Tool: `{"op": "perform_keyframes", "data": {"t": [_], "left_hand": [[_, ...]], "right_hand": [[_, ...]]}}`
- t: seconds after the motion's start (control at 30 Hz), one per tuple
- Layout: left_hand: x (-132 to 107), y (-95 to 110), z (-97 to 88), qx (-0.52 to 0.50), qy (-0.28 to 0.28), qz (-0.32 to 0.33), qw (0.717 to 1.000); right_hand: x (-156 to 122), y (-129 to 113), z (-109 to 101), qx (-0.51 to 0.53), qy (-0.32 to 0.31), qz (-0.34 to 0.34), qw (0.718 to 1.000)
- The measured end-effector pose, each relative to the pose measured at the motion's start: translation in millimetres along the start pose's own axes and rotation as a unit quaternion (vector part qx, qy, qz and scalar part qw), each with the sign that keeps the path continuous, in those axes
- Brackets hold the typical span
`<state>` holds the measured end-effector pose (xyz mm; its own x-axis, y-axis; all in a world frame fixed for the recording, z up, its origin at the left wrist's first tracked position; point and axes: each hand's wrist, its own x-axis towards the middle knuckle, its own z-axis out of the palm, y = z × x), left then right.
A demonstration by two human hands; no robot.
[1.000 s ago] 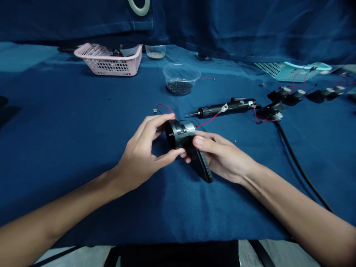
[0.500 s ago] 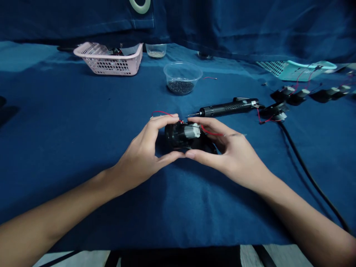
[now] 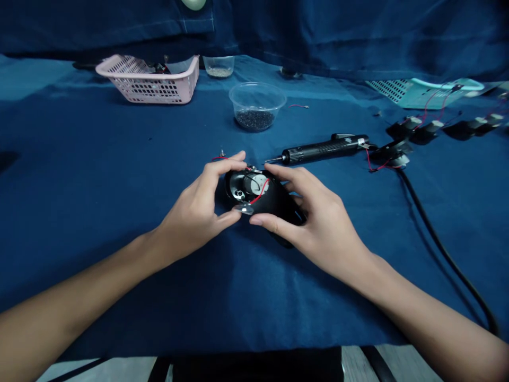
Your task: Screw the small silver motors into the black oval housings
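Both hands are around a black plastic housing [image 3: 280,207] in the middle of the table, its opening facing up. My left hand [image 3: 191,204] grips the left end between fingers and thumb. A small clear piece [image 3: 244,209] shows by the left thumb tip. My right hand [image 3: 322,212] is wrapped round the right side, thumb on the near edge. Inside the opening sits a silver motor [image 3: 256,184] with a red wire [image 3: 260,192] looping over it. Just beyond lies a black electric screwdriver [image 3: 324,151], its bit pointing left near my right fingertips.
A clear tub [image 3: 256,109] of small dark screws stands behind the hands. Farther back are a pink basket [image 3: 159,87] and another clear tub [image 3: 218,68]. At right lie several black motor units [image 3: 425,132], a teal basket [image 3: 437,96] and a black cable [image 3: 441,246].
The housing has been turned, so the motor's end and the opening now face up toward me. The red wire now loops over the motor. The left thumb has drawn apart from the right thumb.
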<state>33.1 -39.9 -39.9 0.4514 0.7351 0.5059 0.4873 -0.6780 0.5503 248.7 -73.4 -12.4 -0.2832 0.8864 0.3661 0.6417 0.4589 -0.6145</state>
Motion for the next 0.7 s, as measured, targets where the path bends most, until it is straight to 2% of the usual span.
{"op": "perform_keyframes", "data": {"t": [0.4,0.7], "left_hand": [[2.8,1.5,0.8,-0.007,0.004,-0.009,1.000],[3.2,0.1,0.6,-0.016,-0.007,-0.008,1.000]], "right_hand": [[-0.3,-1.4,2.5,0.046,0.014,0.053,0.997],[-0.8,-2.8,6.6,0.068,0.015,0.066,0.995]]}}
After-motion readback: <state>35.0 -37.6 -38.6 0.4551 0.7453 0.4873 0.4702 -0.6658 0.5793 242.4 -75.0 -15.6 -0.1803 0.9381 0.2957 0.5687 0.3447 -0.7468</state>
